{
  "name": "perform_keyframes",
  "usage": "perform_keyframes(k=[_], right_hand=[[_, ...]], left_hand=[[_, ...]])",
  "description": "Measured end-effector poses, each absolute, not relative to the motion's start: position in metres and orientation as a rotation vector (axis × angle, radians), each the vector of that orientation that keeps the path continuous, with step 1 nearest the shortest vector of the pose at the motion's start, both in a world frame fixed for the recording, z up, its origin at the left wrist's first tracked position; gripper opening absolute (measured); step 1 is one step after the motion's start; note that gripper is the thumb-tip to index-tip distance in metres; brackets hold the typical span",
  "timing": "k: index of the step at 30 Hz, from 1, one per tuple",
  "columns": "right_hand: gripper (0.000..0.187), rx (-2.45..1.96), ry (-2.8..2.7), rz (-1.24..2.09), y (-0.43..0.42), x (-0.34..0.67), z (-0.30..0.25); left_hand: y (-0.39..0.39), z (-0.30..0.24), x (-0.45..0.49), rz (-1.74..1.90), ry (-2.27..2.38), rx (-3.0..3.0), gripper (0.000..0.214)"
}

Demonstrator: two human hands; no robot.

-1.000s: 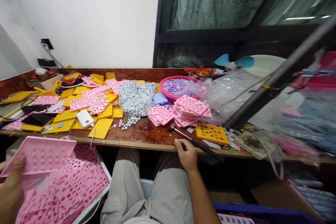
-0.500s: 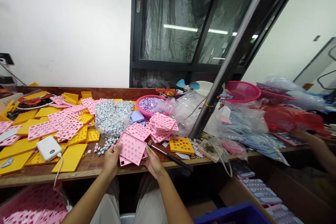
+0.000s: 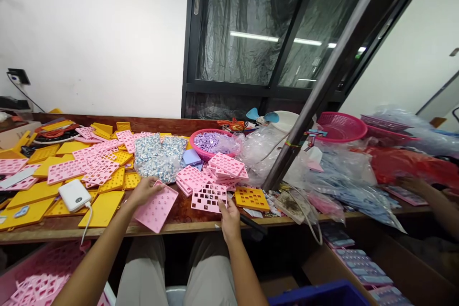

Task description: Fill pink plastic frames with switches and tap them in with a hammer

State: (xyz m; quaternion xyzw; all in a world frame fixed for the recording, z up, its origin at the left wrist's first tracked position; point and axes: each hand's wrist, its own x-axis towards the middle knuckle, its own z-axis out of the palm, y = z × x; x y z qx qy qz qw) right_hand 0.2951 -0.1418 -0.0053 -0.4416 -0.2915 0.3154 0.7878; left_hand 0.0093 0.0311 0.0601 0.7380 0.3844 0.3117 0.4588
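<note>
My left hand (image 3: pixel 142 190) lies closed on the near-left edge of a pink studded plate (image 3: pixel 158 208) that rests flat near the front edge of the wooden bench (image 3: pixel 186 215). A little to the right, my right hand (image 3: pixel 229 217) pinches the lower edge of a pink plate with square holes (image 3: pixel 209 198), which stands slightly lifted off the bench. A black rod (image 3: pixel 251 222) lies just right of my right hand. Behind it sits a stack of pink studded plates (image 3: pixel 225 167), and a bag of small white-blue pieces (image 3: pixel 158 158) lies at the middle.
Yellow and pink plates (image 3: pixel 82 167) cover the bench's left half, with a white power bank (image 3: pixel 74 195) and cable. A pink basket (image 3: pixel 210 143) of purple pieces, clear bags, a slanted metal pole (image 3: pixel 322 81) and another person's arm (image 3: pixel 430 196) are on the right. Bins stand below.
The two pink plates I held together have come apart: my left hand has moved the studded one left onto the bench, my right now holds the holed one.
</note>
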Motion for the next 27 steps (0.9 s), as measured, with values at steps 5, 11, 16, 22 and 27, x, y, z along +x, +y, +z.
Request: perform_keyframes(k=[5, 11, 16, 22, 27], right_hand=[[0.058, -0.935, -0.607, 0.708, -0.143, 0.300, -0.004], [0.061, -0.918, -0.615, 0.749, -0.150, 0.300, -0.002], [0.060, -0.901, -0.577, 0.742, -0.148, 0.303, -0.007], [0.061, -0.883, -0.570, 0.739, -0.146, 0.304, -0.007], [0.059, -0.875, -0.577, 0.753, -0.149, 0.303, -0.008]], left_hand=[[0.061, 0.075, 0.055, 0.401, 0.777, 2.249, 0.040], [0.048, 0.057, 0.083, 0.327, 0.643, 2.284, 0.033], [0.019, 0.047, 0.035, 0.385, 0.571, 2.334, 0.069], [-0.037, 0.042, 0.000, 0.352, 0.805, 2.664, 0.092], [-0.061, 0.041, 0.016, 0.270, 0.677, 2.758, 0.075]])
